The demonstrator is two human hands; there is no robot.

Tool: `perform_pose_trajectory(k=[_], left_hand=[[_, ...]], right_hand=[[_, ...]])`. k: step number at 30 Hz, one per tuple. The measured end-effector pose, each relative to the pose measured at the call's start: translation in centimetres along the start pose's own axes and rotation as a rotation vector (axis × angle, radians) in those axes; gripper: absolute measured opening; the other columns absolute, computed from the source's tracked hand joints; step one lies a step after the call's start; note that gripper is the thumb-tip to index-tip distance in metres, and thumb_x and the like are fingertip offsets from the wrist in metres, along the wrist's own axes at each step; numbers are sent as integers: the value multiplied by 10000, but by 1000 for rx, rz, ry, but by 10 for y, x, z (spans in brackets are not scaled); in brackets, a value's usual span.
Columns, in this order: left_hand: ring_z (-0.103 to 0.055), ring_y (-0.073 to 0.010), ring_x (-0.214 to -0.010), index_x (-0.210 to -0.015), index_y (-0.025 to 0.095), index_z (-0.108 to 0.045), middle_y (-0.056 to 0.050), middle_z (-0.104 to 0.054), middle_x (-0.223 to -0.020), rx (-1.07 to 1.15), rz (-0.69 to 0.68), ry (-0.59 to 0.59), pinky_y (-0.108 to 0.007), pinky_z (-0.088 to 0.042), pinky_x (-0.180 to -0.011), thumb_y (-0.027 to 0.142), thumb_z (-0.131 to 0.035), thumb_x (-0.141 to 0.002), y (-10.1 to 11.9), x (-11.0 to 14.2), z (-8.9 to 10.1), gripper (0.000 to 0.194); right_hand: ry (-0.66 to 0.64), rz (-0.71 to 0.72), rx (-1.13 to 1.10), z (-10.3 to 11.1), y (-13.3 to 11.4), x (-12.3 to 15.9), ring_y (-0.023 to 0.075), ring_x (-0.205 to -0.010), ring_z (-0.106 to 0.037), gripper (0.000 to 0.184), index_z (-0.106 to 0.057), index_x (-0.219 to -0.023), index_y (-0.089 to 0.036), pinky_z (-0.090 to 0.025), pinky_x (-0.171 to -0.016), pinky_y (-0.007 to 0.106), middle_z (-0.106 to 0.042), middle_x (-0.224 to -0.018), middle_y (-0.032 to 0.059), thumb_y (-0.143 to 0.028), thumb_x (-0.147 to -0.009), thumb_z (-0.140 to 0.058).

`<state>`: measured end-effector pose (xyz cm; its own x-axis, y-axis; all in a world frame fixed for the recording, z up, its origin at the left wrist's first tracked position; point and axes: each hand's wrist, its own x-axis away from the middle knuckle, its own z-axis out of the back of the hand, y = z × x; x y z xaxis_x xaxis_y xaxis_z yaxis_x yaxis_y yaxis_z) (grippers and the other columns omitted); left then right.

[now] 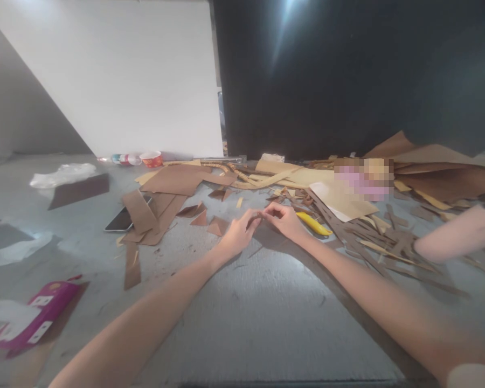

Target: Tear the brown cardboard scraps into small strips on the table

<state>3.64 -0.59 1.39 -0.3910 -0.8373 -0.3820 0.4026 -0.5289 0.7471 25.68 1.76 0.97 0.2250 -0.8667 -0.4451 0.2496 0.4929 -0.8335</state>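
My left hand (242, 229) and my right hand (282, 220) meet fingertip to fingertip over the grey table. Both are closed in a pinch. Whatever lies between the fingers is too small and too hidden to name. Just right of my right hand rests a slim yellow object (314, 223), perhaps a cutter. Triangular brown scraps (217, 226) lie beyond my left hand. Past my right hand, small brown and tan offcuts (297, 198) are heaped together.
A phone (119, 220) lies partly under brown pieces (167, 215). A purple tissue pack (50, 310) is at the near left. A red cup (151, 158) stands at the back. Long brown strips (372, 248) cover the right side, where another person's arm (461, 234) rests.
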Motion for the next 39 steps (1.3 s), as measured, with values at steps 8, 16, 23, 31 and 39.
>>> perform_pose_trajectory(k=[8,16,23,31,39], left_hand=[[-777,-202,-880,-1342,253,-674,-37,-799,-960,-4,11,19,-299,-595,-828,396,-508,-1146,-1,-1,0,293],[-779,-216,-937,-1333,280,-678,-29,-805,-992,-21,8,14,-309,-572,-850,391,-517,-1146,-3,0,0,271],[-792,-214,-912,-1353,243,-627,-40,-802,-968,23,31,65,-311,-581,-863,428,-525,-1150,-3,-1,-2,292],[-770,-203,-786,-1327,230,-576,-37,-818,-949,29,35,84,-300,-563,-770,417,-504,-1149,-5,-2,-1,268],[-746,-200,-779,-1346,242,-604,-21,-789,-920,-15,29,34,-299,-549,-750,399,-506,-1146,-7,0,-3,272]], right_hand=[[-64,19,9,2,-9,1,239,-885,-707,416,-780,-948,-236,-534,-818,357,-774,-894,39,-639,-1021,-709],[-222,-3,-16,8,-19,3,239,-871,-687,395,-819,-1024,-232,-521,-784,347,-771,-938,47,-604,-1042,-686],[-34,71,42,1,-8,1,226,-808,-652,313,-801,-968,-249,-514,-759,358,-717,-854,33,-559,-992,-763],[-97,63,93,1,-13,2,226,-831,-649,300,-789,-1004,-238,-511,-766,347,-712,-872,38,-535,-1001,-744],[-183,-35,99,2,-16,3,215,-815,-637,405,-706,-909,-239,-500,-764,320,-731,-867,23,-634,-994,-732]])
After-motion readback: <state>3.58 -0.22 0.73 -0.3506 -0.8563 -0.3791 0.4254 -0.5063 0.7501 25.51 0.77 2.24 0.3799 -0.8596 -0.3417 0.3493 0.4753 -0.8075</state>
